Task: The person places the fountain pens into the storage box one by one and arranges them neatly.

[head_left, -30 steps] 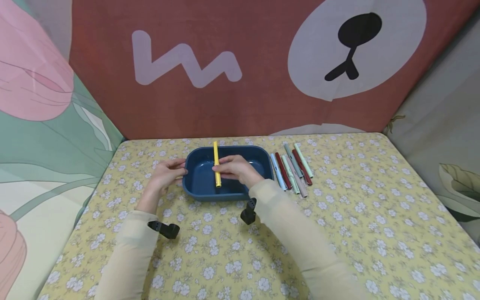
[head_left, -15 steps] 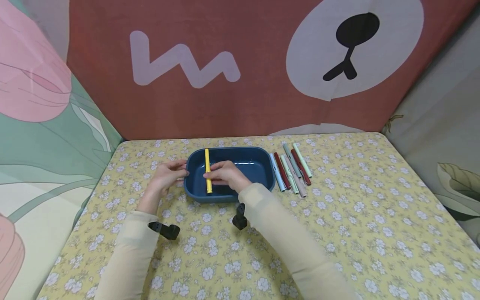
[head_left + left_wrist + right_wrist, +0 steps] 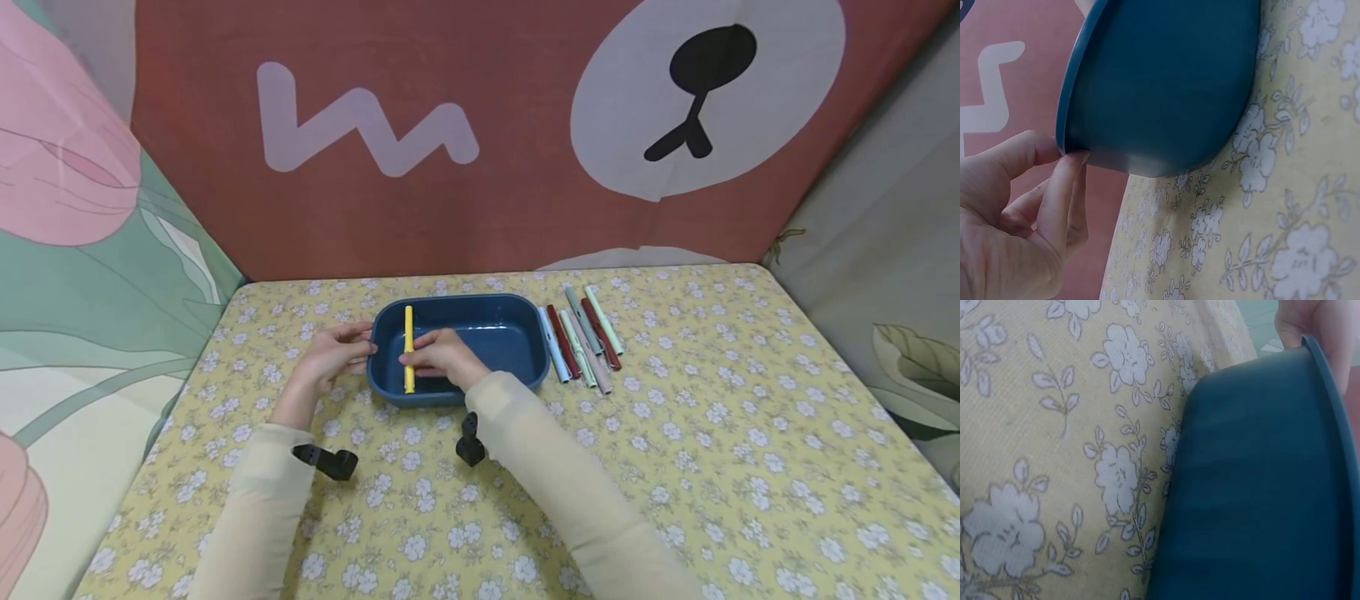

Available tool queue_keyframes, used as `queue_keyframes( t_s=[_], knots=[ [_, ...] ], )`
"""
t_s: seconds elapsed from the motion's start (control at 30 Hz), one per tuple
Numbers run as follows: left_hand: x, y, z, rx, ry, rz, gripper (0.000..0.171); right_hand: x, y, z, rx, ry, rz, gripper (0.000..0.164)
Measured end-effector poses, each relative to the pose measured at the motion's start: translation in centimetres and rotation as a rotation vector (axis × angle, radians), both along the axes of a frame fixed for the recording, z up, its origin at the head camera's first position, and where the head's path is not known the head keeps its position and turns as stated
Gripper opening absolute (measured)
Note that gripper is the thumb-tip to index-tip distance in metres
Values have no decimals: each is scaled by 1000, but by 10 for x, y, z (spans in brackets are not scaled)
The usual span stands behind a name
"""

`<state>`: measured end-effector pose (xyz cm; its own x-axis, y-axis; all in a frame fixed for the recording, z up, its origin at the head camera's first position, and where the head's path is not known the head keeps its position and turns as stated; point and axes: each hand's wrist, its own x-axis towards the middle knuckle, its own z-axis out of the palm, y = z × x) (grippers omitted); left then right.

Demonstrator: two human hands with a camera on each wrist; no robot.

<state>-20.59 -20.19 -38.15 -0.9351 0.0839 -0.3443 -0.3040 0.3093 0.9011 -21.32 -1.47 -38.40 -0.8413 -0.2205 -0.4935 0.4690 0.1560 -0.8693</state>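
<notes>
A dark blue rectangular bin (image 3: 491, 335) stands on the table. My left hand (image 3: 335, 354) pinches its left rim between thumb and fingertips, as the left wrist view shows with the hand (image 3: 1029, 206) at the rim. Over the bin's left part, my right hand (image 3: 442, 357) holds a slim yellow pen (image 3: 408, 321) between thumb and fingers. The pen points lengthwise away from me, parallel to the bin's left end. In the right wrist view the outer wall of the bin (image 3: 1266, 469) hides the pen.
Right beside the bin lie several pens, among them a light blue pen (image 3: 555, 346), a dark red pen (image 3: 564, 340) and a pale green pen (image 3: 604, 319). A yellow floral cloth (image 3: 420, 517) covers the table. A red printed backdrop (image 3: 360, 225) rises behind.
My right hand has carried the yellow pen leftward and slightly toward me, from the bin's middle to its left part. The left hand has stayed at the rim.
</notes>
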Motion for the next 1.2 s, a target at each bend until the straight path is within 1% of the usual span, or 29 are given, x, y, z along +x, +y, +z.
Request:
queue_keyframes(
  t_s=[0.3, 0.53, 0.67, 0.97, 1.2],
  knots=[
    [0, -1, 1, 10, -12, -4, 54, 1, -4, -4, 28, -6, 10, 36],
    [-1, -2, -1, -8, -10, -8, 54, 2, -6, -9, 32, -14, 2, 34],
    [-3, -2, -2, -16, -9, -10, 54, 2, -6, -11, 39, -15, 14, 33],
    [-3, -3, -3, -26, -10, -14, 53, 2, -6, -10, 57, -38, 47, 33],
    [-3, -3, -3, -35, -7, -12, 52, 2, -5, -10, 49, -49, 56, 27]
  ],
)
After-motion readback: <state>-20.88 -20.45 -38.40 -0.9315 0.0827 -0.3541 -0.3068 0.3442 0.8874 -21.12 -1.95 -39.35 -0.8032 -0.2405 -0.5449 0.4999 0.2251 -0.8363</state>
